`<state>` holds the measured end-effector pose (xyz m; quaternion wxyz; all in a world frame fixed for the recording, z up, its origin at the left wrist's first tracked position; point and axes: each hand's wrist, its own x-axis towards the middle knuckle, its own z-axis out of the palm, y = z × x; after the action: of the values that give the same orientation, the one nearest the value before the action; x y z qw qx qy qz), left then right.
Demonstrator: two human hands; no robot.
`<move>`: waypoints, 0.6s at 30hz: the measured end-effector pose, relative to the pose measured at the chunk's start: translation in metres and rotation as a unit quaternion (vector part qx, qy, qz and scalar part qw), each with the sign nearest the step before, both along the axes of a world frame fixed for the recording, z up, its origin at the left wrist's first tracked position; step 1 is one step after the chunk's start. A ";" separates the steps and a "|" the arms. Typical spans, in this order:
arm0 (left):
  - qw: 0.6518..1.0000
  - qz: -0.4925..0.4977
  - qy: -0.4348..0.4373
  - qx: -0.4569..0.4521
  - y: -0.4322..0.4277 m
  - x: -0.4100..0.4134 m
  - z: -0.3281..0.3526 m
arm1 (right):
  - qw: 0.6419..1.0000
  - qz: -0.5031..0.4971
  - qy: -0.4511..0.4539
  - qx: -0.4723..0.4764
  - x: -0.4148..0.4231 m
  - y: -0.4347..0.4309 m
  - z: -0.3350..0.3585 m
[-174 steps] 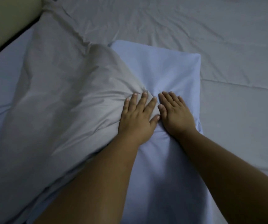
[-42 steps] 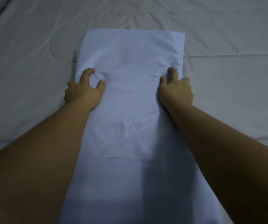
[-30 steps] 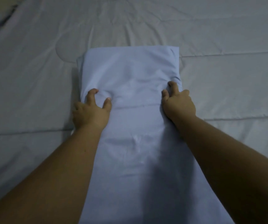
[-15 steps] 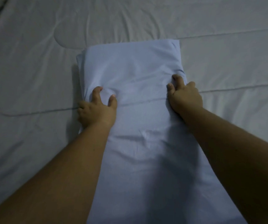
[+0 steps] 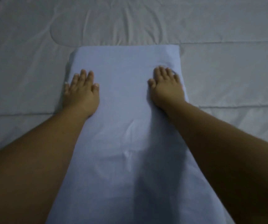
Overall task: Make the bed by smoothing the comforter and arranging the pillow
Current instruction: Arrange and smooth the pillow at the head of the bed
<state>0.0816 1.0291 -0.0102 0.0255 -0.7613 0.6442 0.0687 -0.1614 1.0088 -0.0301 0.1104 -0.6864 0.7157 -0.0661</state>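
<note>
The light is dim and flat, with a cold blue-grey cast over everything. The pillow (image 5: 123, 94) is the palest surface; the comforter (image 5: 33, 62) around it reads duller grey, its creases picked out only by faint soft shading. A broad, soft-edged shadow lies on the near part of the pillow between the arms (image 5: 227, 159), so the light seems to come from above and behind the camera. A narrow shadow runs along the pillow's edge beside the left hand (image 5: 81, 92). The arms darken to near-brown-black toward the bottom corners. Detail is soft and grainy throughout; the fingertips of the right hand (image 5: 167, 89) are slightly smeared. The wide lens swells the arms at the lower edge and bows the comforter's seams.
</note>
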 end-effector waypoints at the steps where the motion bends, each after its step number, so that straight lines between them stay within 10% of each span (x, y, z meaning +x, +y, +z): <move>1: 1.000 0.011 -0.019 0.001 -0.007 -0.003 0.002 | 0.999 -0.043 0.001 0.005 -0.008 -0.010 0.002; 8: 0.993 -0.115 0.009 -0.007 -0.011 -0.062 -0.010 | 0.992 0.109 -0.057 -0.028 0.065 -0.008 0.004; 18: 0.999 -0.051 -0.005 -0.015 0.057 -0.041 -0.013 | 0.999 0.004 -0.033 -0.005 0.039 0.056 -0.006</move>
<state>0.0402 1.0864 -0.0228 0.0205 -0.7283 0.6829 0.0534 -0.1220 1.0646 -0.0360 0.1310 -0.6870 0.7088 -0.0922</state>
